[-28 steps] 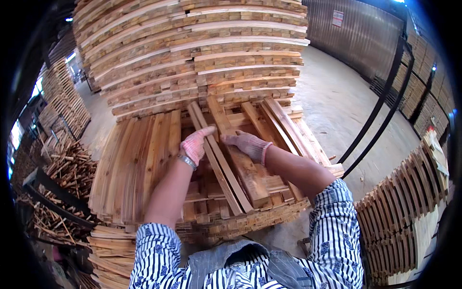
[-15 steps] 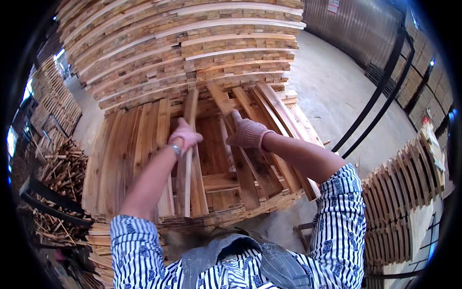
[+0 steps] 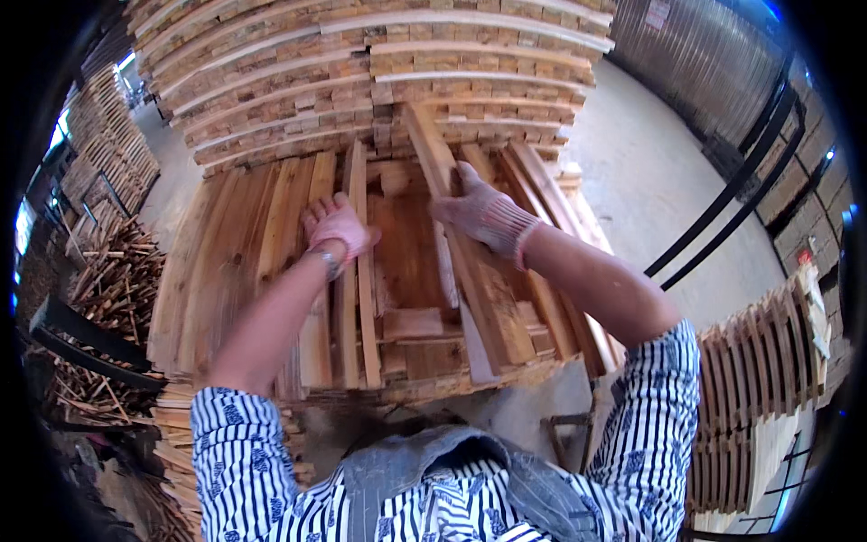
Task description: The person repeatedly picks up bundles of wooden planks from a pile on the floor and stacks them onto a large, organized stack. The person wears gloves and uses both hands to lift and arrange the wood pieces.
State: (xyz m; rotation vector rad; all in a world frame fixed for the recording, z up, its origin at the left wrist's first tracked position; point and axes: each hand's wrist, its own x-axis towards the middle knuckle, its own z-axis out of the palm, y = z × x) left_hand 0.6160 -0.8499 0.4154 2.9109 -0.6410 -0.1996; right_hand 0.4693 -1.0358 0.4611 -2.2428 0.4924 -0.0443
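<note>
My right hand [image 3: 490,213], in a knitted work glove, grips a long wooden plank [image 3: 483,289] with fingers at its left side. That plank lies slanted, its far end raised near the large stack. In a pinkish glove, my left hand [image 3: 337,226] rests spread on the planks to the left, above a narrow wooden strip [image 3: 368,334]. Between the hands is a gap in the top layer, where a reddish lower board [image 3: 402,253] shows. More planks [image 3: 221,244] lie side by side left of my left hand.
Behind the planks rises a tall stack of lumber [image 3: 361,72]. A heap of scrap sticks [image 3: 104,298] lies at the left. At the right are black metal bars [image 3: 722,203] and a rack-like pile of wooden slats [image 3: 754,370]. Concrete floor [image 3: 632,135] shows beyond.
The plank under my right hand has shifted and now lies slanted, its far end raised. My left hand has let go of the narrow strip and spread out leftward. The view has tilted slightly.
</note>
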